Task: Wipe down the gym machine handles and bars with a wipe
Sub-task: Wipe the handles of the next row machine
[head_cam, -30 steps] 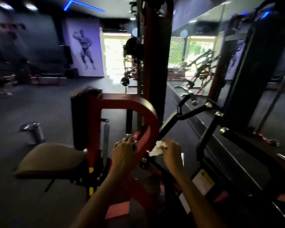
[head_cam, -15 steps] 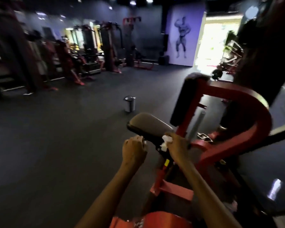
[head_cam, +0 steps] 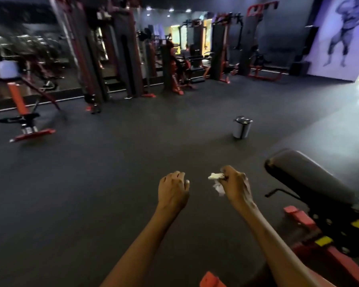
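My right hand (head_cam: 235,186) grips a crumpled white wipe (head_cam: 217,181), whose ends stick out to the left of my fingers. My left hand (head_cam: 173,190) hangs beside it with fingers loosely curled, holding nothing. Both hands hover over bare dark floor, touching no machine. The red-framed machine I was at shows only its padded seat (head_cam: 307,177) and red base (head_cam: 323,241) at the right edge, a little right of my right hand.
A small metal bin (head_cam: 241,127) stands on the dark rubber floor (head_cam: 112,172) ahead. A red and black bench frame (head_cam: 27,119) sits at the far left. Several red and black machines (head_cam: 174,65) line the back wall, by a mural (head_cam: 344,32).
My view has swung left, away from the red machine's curved bar toward the open floor. Both hands have come off the machine and now hang over the floor, the wipe still in my right hand.
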`<state>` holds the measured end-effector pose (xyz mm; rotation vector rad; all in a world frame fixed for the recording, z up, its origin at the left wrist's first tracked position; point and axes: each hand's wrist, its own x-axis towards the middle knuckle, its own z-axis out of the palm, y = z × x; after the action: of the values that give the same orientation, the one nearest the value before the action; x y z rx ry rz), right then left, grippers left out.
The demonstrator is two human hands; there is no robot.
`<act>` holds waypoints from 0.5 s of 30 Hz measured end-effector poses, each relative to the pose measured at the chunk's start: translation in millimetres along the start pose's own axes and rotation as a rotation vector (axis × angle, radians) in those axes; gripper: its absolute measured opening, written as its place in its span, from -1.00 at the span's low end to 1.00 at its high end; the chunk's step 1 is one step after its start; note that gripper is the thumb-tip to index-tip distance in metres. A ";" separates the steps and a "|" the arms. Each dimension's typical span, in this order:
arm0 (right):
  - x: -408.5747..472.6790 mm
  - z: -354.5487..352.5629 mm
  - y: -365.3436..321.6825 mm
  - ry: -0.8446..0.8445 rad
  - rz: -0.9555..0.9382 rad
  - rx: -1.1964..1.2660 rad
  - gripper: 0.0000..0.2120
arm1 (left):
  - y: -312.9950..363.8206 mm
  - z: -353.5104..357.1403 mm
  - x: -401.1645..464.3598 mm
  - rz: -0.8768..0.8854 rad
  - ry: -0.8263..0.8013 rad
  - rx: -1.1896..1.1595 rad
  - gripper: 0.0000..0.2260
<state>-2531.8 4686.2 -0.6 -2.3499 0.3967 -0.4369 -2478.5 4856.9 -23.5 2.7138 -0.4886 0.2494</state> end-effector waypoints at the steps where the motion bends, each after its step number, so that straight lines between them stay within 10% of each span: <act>1: 9.6 17.3 -16.3 -0.010 -0.030 -0.024 -0.93 | -22.6 -3.9 8.9 -0.023 -0.004 0.012 -0.66; 15: 248.0 236.7 -175.2 -0.164 -0.333 -0.125 -0.91 | -255.9 -45.9 220.6 -0.254 0.097 0.083 -0.71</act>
<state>-2183.6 4850.3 4.9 -2.5602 -0.0484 -0.3769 -2185.6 5031.1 -13.2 2.7914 -0.1059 0.3363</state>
